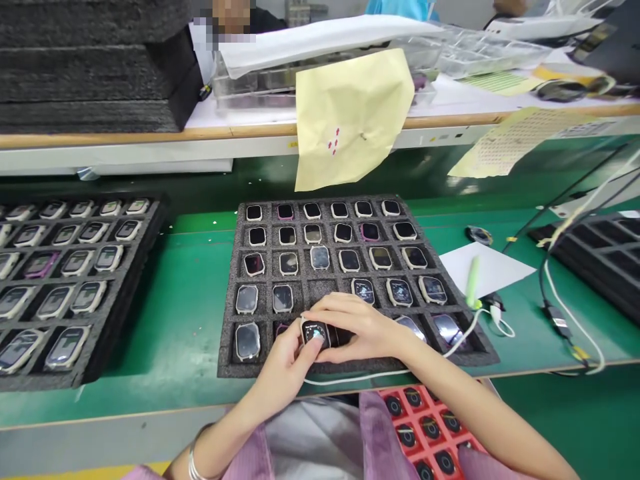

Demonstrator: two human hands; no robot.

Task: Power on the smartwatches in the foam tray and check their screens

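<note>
Both my hands meet over the front row of a dark foam tray (230,293) that holds several smartwatch bodies in square pockets. My left hand (285,363) pinches a black watch body (314,331) with a lit screen from the left side. From the right, my right hand (357,330) curls its fingers round the same watch. One pocket (321,291) in the row just behind the hands is empty. A white cable (360,378) runs along the tray's front edge under my right wrist.
A second foam tray (123,280) of watches lies at the left, a third (607,257) at the right. A yellow paper (350,117) hangs from the raised shelf behind. A red tray (425,427) of round parts sits on my lap. White paper, a green pen (471,280) and cables lie right.
</note>
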